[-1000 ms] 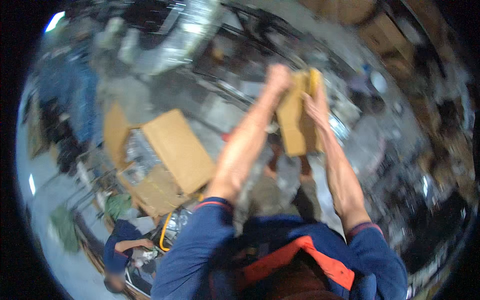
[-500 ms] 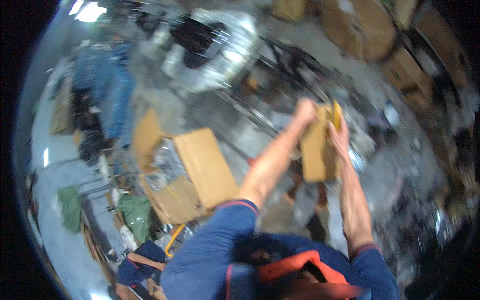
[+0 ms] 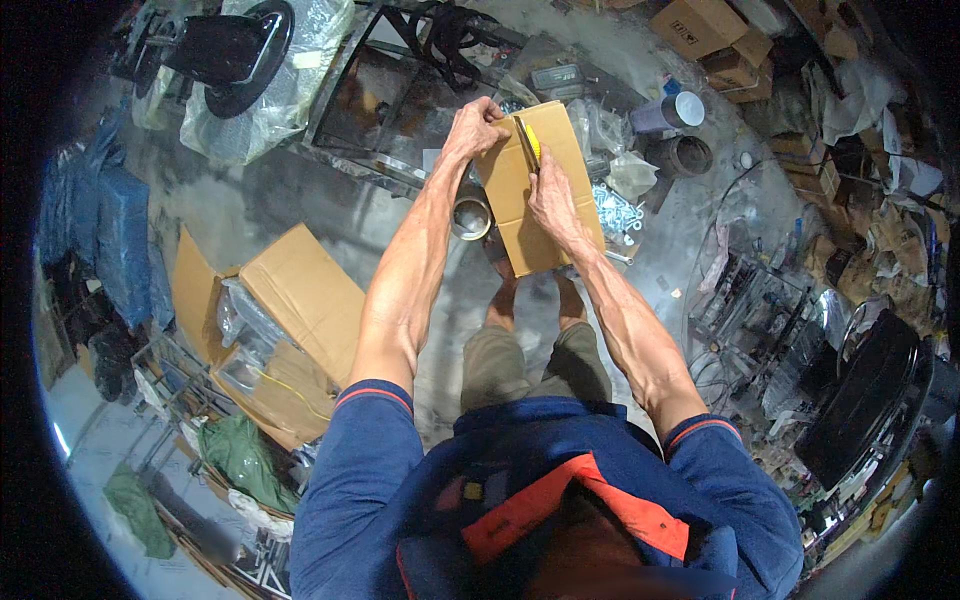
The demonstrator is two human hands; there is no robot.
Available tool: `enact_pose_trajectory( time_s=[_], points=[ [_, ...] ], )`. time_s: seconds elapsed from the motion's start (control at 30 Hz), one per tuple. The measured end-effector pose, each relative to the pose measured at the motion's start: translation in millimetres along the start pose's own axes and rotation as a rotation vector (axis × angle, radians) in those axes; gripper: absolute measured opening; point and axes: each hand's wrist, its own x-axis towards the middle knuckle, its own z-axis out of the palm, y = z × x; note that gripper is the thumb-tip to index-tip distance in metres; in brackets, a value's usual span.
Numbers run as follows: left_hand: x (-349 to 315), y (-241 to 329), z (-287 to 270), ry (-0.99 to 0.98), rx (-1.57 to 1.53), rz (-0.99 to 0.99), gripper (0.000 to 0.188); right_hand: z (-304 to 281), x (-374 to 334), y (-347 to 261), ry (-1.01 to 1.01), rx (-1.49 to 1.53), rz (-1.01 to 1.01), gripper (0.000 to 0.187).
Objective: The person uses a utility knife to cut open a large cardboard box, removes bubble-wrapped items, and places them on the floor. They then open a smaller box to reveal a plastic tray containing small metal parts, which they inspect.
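Held up in front of the person, above the knees and the grey concrete floor (image 3: pixel 300 200), is a small brown cardboard box (image 3: pixel 525 215), its long side running away from the body. The left hand (image 3: pixel 472 125) grips the box's far left corner, fingers curled over the edge and closed on the cardboard. The right hand (image 3: pixel 550 195) lies on the top face with its fingers wrapped around a yellow utility knife (image 3: pixel 530 148) — the tool stands along the middle seam of the box, its tip toward the far end. Just left of the box, below the left wrist, a shiny metal can (image 3: pixel 470 217) stands on the floor. Beyond the box lies a dark metal frame (image 3: pixel 385 85), and to the right of it a clear bag of metal hardware (image 3: pixel 615 205) and a purple cylinder with a white end (image 3: pixel 672 110). On the floor to the left — well apart from the hands — a larger opened cardboard carton (image 3: pixel 290 300) lies with plastic-wrapped contents.
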Motion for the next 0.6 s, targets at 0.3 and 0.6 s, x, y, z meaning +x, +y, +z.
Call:
enact_pose_trajectory(
  time_s=[0.3, 0.6],
  points=[
    [1.7, -3.6, 3.6, 0.064, -0.031, 0.025, 0.031, -11.3, 6.3, -30.5, -0.133, -0.239, 0.069, 0.059],
    [2.8, -9.6, 8.5, 0.128, -0.167, -0.107, 0.031, -13.2, -10.3, -53.7, -0.181, -0.359, 0.167, 0.066]
  ],
)
